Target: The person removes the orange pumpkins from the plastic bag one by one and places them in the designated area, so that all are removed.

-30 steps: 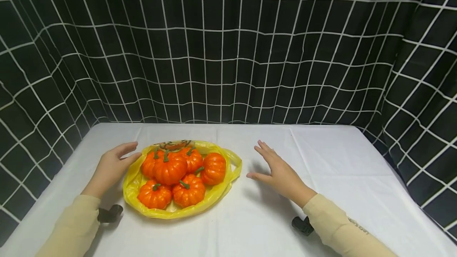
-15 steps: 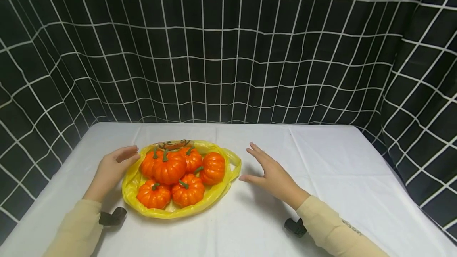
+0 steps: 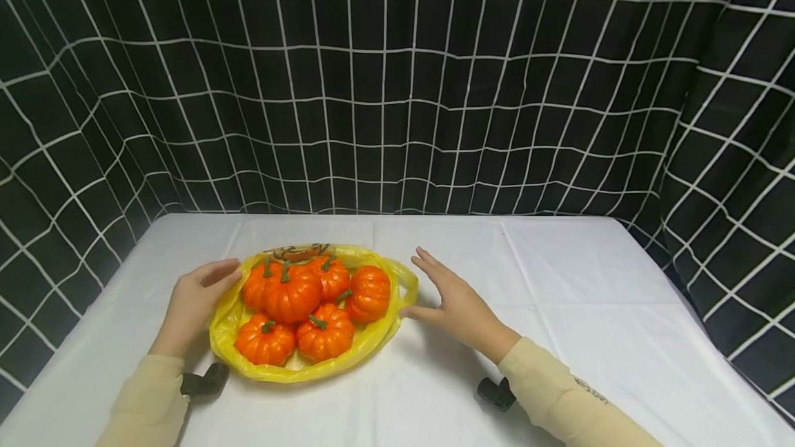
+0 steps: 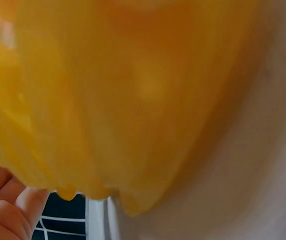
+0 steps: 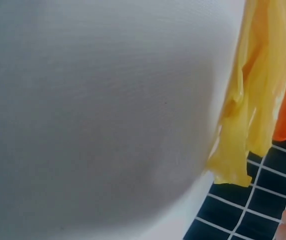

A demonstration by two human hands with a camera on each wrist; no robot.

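Note:
A yellow plastic bag (image 3: 298, 372) lies opened out on the table with several small orange pumpkins (image 3: 292, 295) in it, each with a green stem. My left hand (image 3: 196, 299) is at the bag's left side, its fingers loosely bent beside the rim and holding nothing. In the left wrist view the yellow plastic (image 4: 108, 110) fills most of the picture, with part of the left hand (image 4: 8, 210) below it. On the other side my right hand (image 3: 459, 302) has its fingers spread, thumb tip right at the bag's right handle (image 3: 410, 288).
A white cloth (image 3: 559, 267) covers the table. Behind and at both sides hangs a black curtain (image 3: 397, 88) with a white grid. Dark wrist cameras, the left one (image 3: 206, 381) and the right one (image 3: 497, 393), hang under beige sleeves.
My right hand has moved left, from well apart to the bag's handle. The left hand has shifted slightly right and lower. The bag and pumpkins look almost unchanged.

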